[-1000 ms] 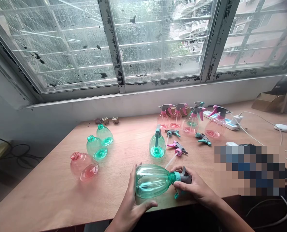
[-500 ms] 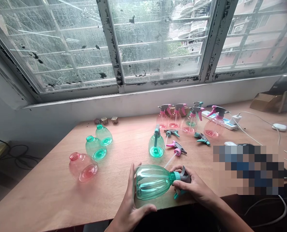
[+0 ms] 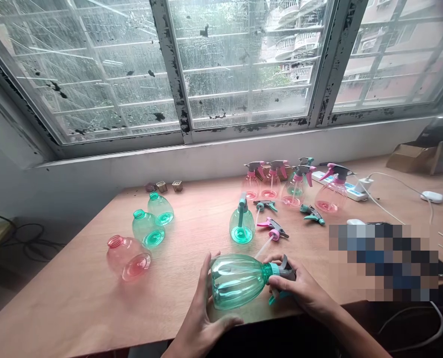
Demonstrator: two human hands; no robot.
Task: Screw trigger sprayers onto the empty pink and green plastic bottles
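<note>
A green clear spray bottle point(image 3: 238, 281) lies sideways in front of me, its neck to the right. My left hand point(image 3: 210, 308) cups the broad base end, fingers behind it and thumb stretched beneath. At the neck, my right hand point(image 3: 294, 283) grips the grey and teal trigger sprayer point(image 3: 277, 271) by its collar; part of that head is hidden by the fingers. Just beyond the hands lie a loose pink and grey trigger sprayer point(image 3: 275, 234) and two loose teal and grey sprayers point(image 3: 266, 205) point(image 3: 312, 215). A green bottle with its sprayer fitted point(image 3: 242, 226) stands nearby.
To the left, a pink bottle point(image 3: 130, 258) and two green bottles point(image 3: 147, 229) point(image 3: 161, 208) without sprayers rest tilted. Several pink bottles with sprayers point(image 3: 331, 196) stand behind, beside a white power strip point(image 3: 356, 191). Small boxes point(image 3: 162, 187), cables and a cardboard box point(image 3: 411, 156) line the back.
The bottle has turned slightly about its length and shifted a little to the right between my hands. Both hands keep nearly the same place.
</note>
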